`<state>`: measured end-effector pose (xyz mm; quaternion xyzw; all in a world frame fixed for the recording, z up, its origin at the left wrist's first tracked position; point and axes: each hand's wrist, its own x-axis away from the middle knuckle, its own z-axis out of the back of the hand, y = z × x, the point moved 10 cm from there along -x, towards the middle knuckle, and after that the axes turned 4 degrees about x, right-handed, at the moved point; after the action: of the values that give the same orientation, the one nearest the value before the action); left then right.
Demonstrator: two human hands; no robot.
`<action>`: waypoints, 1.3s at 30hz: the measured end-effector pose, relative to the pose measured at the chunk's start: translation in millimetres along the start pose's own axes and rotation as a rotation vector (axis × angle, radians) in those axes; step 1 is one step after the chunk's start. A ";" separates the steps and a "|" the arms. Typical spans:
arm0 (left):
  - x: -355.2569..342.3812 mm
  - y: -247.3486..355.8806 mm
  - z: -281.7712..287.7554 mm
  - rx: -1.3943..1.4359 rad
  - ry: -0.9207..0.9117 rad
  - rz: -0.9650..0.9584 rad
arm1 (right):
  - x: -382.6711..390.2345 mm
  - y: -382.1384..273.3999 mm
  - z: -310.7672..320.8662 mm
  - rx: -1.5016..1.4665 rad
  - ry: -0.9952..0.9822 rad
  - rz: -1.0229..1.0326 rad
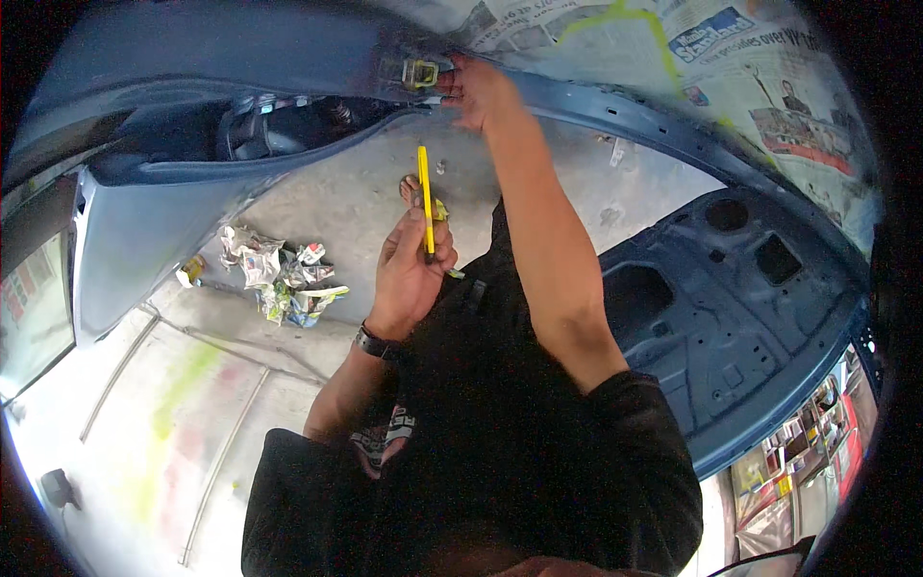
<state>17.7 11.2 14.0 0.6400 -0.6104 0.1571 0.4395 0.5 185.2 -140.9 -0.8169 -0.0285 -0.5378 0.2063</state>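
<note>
Head view: left hand [409,260] grips the yellow tool [424,188], can't tell if right hand [481,93] is pinching that square fitting [419,74]. I'd keep the tool off the blue panel [260,53].

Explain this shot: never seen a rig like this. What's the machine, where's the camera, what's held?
No machine: these are a person's two bare hands. The one picture comes from a wide fisheye camera on the person's head, looking down, so edges bend. The left hand holds a slim yellow tool; its exact kind is unclear. The right hand reaches to the blue bodywork, beside a small fitting; its grip is unclear. Crumpled newspaper lies on the grey floor. A blue panel with cutouts stands at right.
</note>
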 end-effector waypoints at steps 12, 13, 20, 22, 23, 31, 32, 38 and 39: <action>0.5 -4.5 -5.3 0.000 -0.013 0.015 | -3.4 -1.4 -15.3 -0.034 -0.159 0.005; 0.6 -5.4 -6.3 0.006 -0.023 0.019 | -3.1 -2.4 -15.8 -0.034 -0.158 0.004; 1.0 -8.8 -5.8 -0.009 -0.002 0.036 | -4.7 -3.7 -16.7 -0.071 -0.165 -0.048; 1.4 -7.4 -5.5 -0.011 0.005 0.036 | -1.7 -6.9 -23.7 -0.080 -0.164 -0.052; 1.6 -6.5 -5.4 -0.011 0.005 0.033 | -0.5 -8.0 -24.6 -0.087 -0.137 -0.053; 3.5 -4.5 -0.7 0.002 0.002 0.005 | -0.5 -35.8 -4.4 0.062 0.162 0.645; 6.1 -2.7 4.4 0.007 0.013 -0.008 | 7.4 -26.3 -13.5 -0.162 0.100 0.532; 6.7 -12.2 3.5 0.014 -0.011 0.023 | -15.2 -13.7 17.8 0.012 0.225 0.458; 9.9 -11.1 8.5 0.018 -0.006 0.014 | -2.4 -16.4 7.3 0.044 0.215 0.402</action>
<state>27.1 -3.0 12.4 0.6402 -0.6147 0.1638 0.4307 1.4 203.3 -140.5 -0.7395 0.1453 -0.5691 0.3289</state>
